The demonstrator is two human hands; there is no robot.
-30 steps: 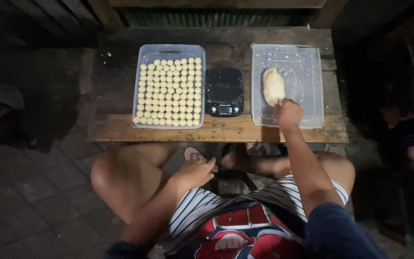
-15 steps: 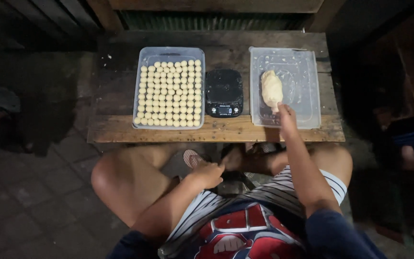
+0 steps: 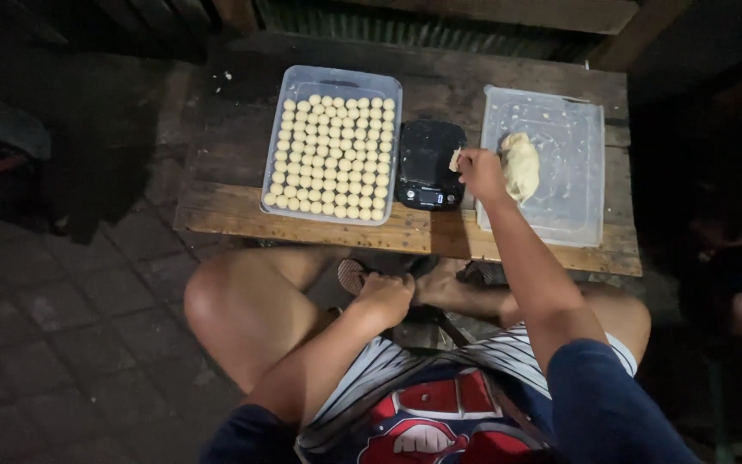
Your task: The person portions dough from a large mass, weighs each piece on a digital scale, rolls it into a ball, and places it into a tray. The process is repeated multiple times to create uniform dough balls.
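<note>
Wooden tabletop point(image 3: 216, 215) seen from above. At left, a clear rectangular tray point(image 3: 333, 82) holds rows of small pale dough balls point(image 3: 331, 155), its long axis running away from the person. The left hand point(image 3: 386, 298) rests loosely curled, grasping nothing, at the knee below the tabletop edge. At centre, a black kitchen scale point(image 3: 427, 163) stands between the trays. The right hand point(image 3: 481, 172) pinches a small dough piece point(image 3: 454, 160) over the scale's right edge. At right, a second clear tray point(image 3: 573, 202) contains an elongated dough lump point(image 3: 521, 165), its long axis pointing away from the person, just beside the right hand.
</note>
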